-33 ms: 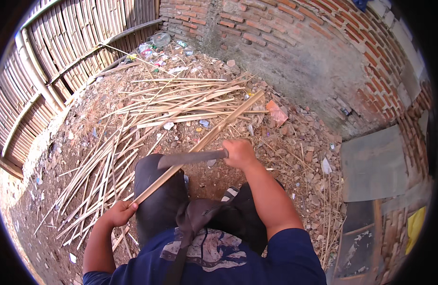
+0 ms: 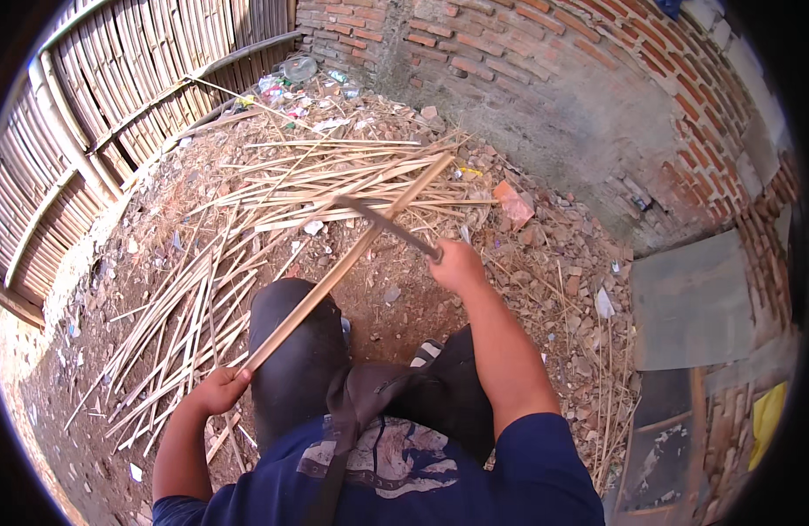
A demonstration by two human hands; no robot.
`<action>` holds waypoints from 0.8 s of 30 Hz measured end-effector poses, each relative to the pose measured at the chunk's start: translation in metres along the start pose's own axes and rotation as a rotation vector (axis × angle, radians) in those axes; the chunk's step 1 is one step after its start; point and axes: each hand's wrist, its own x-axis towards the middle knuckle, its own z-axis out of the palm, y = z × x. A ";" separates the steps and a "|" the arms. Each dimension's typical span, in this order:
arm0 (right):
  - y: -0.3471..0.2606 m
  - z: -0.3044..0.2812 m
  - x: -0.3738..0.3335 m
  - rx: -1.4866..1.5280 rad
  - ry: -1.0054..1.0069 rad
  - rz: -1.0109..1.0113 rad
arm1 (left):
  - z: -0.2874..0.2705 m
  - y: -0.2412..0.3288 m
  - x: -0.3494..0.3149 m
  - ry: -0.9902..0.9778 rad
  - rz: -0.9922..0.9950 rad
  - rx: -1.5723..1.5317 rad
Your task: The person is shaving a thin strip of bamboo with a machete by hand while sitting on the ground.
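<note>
Your left hand (image 2: 219, 391) has its fingers clenched on the near end of a long, flat, tan woody strip (image 2: 312, 301) slanting over your left thigh (image 2: 299, 373); your right hand (image 2: 460, 266) grips the dark metal blade (image 2: 409, 238) crossing it. Strip's probably light, springy, splintery; I'd hold that end.

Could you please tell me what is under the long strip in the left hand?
From above, the long strip passes over the left leg, bare soil and, farther out, loose strips. Whatever lies directly behind its width is hidden.
</note>
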 end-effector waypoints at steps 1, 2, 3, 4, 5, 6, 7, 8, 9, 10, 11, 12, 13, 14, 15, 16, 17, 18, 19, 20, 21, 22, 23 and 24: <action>0.023 0.000 0.012 0.130 0.048 0.376 | -0.006 0.000 -0.009 0.009 -0.032 0.058; 0.032 -0.013 0.011 0.189 0.102 0.476 | -0.011 0.003 -0.010 0.047 -0.036 0.098; 0.036 -0.028 0.009 0.233 0.159 0.578 | -0.009 0.011 -0.015 0.089 0.039 0.100; 0.029 -0.026 0.006 0.193 0.167 0.494 | -0.013 0.016 -0.027 0.067 -0.040 0.148; 0.022 -0.025 0.003 0.153 0.176 0.413 | -0.012 0.011 -0.026 0.045 -0.043 0.100; 0.015 -0.026 0.001 0.113 0.187 0.333 | -0.011 0.006 -0.021 0.022 -0.045 0.053; 0.006 -0.025 0.000 0.151 0.122 0.314 | -0.010 0.005 -0.020 0.021 -0.042 0.068; -0.006 -0.024 -0.004 0.154 0.094 0.226 | -0.008 0.006 -0.020 0.003 -0.063 0.028; -0.020 -0.024 -0.008 0.159 0.069 0.139 | -0.005 0.009 -0.020 -0.014 -0.084 -0.012; -0.030 -0.023 -0.012 0.159 0.055 0.051 | -0.003 0.013 -0.018 -0.030 -0.095 -0.051; -0.038 -0.022 -0.013 0.089 -0.021 -0.051 | 0.001 0.012 -0.015 -0.068 -0.083 -0.120; -0.047 -0.018 -0.016 0.047 -0.042 -0.169 | 0.001 0.012 -0.014 -0.111 -0.075 -0.194; -0.057 -0.014 -0.020 0.001 -0.068 -0.292 | 0.001 0.013 -0.015 -0.155 -0.101 -0.212; -0.062 -0.011 -0.021 -0.045 -0.095 -0.417 | 0.001 0.014 -0.015 -0.197 -0.128 -0.230; -0.061 -0.012 -0.019 -0.087 -0.155 -0.368 | 0.001 0.012 -0.015 -0.214 -0.132 -0.264; -0.059 -0.012 -0.013 -0.124 -0.216 -0.319 | -0.001 0.009 -0.015 -0.230 -0.142 -0.296; -0.054 -0.011 -0.011 -0.157 -0.286 -0.265 | 0.001 0.003 -0.017 -0.252 -0.160 -0.328; -0.036 -0.004 0.001 0.032 -0.246 0.024 | 0.002 -0.010 -0.010 -0.287 -0.164 -0.473; -0.009 0.007 0.007 0.217 -0.201 0.323 | 0.004 -0.007 -0.013 -0.293 -0.185 -0.467; 0.013 0.011 0.010 0.235 -0.081 0.405 | 0.002 0.002 -0.013 -0.281 -0.183 -0.463; 0.030 0.007 0.015 0.247 0.050 0.485 | 0.000 0.007 -0.012 -0.265 -0.168 -0.416; 0.030 -0.004 0.017 0.233 0.060 0.463 | 0.001 0.008 -0.013 -0.246 -0.161 -0.374; 0.022 -0.018 0.011 0.226 0.055 0.446 | 0.000 0.004 -0.015 -0.246 -0.183 -0.398; 0.016 -0.024 0.007 0.219 0.052 0.431 | 0.002 0.001 -0.015 -0.231 -0.174 -0.421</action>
